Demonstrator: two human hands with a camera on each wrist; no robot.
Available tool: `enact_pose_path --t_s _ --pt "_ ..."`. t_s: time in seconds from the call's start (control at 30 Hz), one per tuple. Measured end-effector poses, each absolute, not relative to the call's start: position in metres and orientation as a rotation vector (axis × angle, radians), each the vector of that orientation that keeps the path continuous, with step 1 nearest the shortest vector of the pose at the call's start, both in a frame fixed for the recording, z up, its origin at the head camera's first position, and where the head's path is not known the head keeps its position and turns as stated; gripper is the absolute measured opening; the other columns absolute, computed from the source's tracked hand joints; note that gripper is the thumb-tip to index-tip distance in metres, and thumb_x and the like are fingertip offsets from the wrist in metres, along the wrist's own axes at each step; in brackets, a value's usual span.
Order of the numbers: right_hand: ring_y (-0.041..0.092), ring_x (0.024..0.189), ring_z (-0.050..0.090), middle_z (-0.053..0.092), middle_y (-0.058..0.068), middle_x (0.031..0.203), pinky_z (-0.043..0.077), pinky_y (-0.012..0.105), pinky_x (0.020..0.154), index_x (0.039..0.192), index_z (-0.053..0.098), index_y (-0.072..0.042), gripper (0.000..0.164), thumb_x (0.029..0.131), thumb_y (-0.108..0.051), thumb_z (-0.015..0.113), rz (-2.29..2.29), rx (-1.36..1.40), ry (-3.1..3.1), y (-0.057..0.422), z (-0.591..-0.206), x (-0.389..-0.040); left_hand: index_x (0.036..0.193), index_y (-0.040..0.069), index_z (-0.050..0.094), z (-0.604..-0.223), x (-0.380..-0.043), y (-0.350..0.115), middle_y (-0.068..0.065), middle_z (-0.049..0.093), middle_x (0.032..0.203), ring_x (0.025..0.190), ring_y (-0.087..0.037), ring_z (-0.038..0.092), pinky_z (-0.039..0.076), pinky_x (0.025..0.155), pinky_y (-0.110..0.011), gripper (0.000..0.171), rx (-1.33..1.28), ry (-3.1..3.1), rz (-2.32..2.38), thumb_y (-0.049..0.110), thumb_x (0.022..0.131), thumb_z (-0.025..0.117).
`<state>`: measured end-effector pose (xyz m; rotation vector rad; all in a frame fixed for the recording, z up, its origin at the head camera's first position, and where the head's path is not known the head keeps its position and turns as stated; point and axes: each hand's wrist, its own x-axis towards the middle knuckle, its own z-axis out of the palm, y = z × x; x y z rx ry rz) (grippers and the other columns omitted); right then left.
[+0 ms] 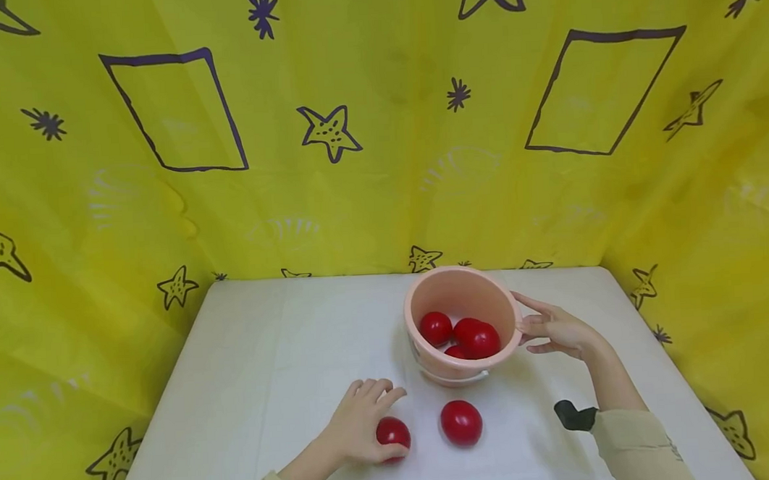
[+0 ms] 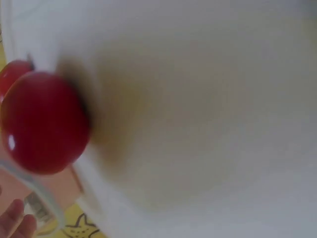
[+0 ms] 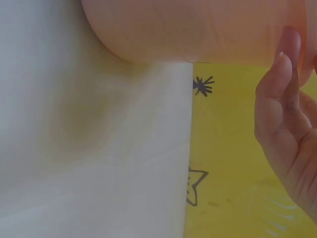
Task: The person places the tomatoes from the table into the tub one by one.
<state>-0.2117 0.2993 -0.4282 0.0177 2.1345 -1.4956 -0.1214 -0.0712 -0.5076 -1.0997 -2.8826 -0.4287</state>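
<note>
The place looks like a small curtained booth set up around a white table (image 1: 312, 345); whether it stands in a home, a lab or a workshop cannot be told. Yellow sheeting (image 1: 389, 203) hangs in soft folds beyond the far edge and along both sides, walling the surface in. It bears a seaside pattern of dark-outlined starfish (image 1: 330, 132), spiky bursts (image 1: 458, 95) and faint pale shells (image 1: 462, 165). Two dark four-sided outlines (image 1: 156, 60) also mark it. The tabletop, faintly creased, reaches right up to the yellow.
</note>
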Motion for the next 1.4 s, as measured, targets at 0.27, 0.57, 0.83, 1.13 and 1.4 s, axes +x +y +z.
enact_pose_path --t_s 0.27,0.57,0.83,1.13,1.4 --pt "0.023 0.087 0.064 0.061 0.018 0.108 0.050 0.045 0.081 0.147 0.010 -0.015 0.076 0.089 -0.019 0.059 -1.509 0.017 2.137 0.301 -0.430 -0.211 0.122 0.016 0.051 -0.542 -0.103 -0.079 0.003 0.050 0.106 0.098 -0.014 0.046 0.040 0.085 -0.043 0.075 -1.075 -2.986 -0.289 0.061 0.064 0.066" --pt "0.023 0.086 0.063 0.062 0.017 0.105 0.049 0.045 0.081 0.147 0.010 -0.016 0.076 0.089 -0.019 0.059 -1.518 0.017 2.122 0.302 -0.432 -0.211 0.119 0.013 0.054 -0.551 -0.099 -0.082 0.001 0.053 0.102 0.095 -0.016 0.047 0.041 0.083 -0.043 0.076 -0.942 -3.050 -0.310 0.063 0.064 0.066" --pt "0.022 0.087 0.063 0.063 0.014 0.104 0.049 0.045 0.081 0.147 0.010 -0.016 0.077 0.089 -0.020 0.059 -1.515 0.019 2.120 0.302 -0.431 -0.210 0.113 0.018 0.055 -0.564 -0.098 -0.088 0.006 0.050 0.096 0.090 -0.011 0.044 0.041 0.078 -0.037 0.070 -0.881 -3.001 -0.432 0.068 0.064 0.062" --pt "0.022 0.085 0.064 0.063 0.016 0.103 0.050 0.043 0.080 0.147 0.010 -0.015 0.076 0.089 -0.018 0.059 -1.524 0.011 2.111 0.302 -0.431 -0.210 0.107 0.020 0.054 -0.553 -0.108 -0.087 0.006 0.050 0.096 0.089 -0.011 0.045 0.042 0.074 -0.035 0.064 -0.798 -2.984 -0.536 0.064 0.062 0.065" --pt "0.022 0.086 0.064 0.063 0.017 0.105 0.051 0.042 0.079 0.147 0.008 -0.015 0.076 0.090 -0.018 0.058 -1.525 -0.005 2.106 0.301 -0.428 -0.209 0.104 0.020 0.054 -0.512 -0.140 -0.082 0.006 0.054 0.097 0.088 -0.010 0.048 0.045 0.073 -0.031 0.061 -0.728 -2.795 -0.578 0.056 0.058 0.071"
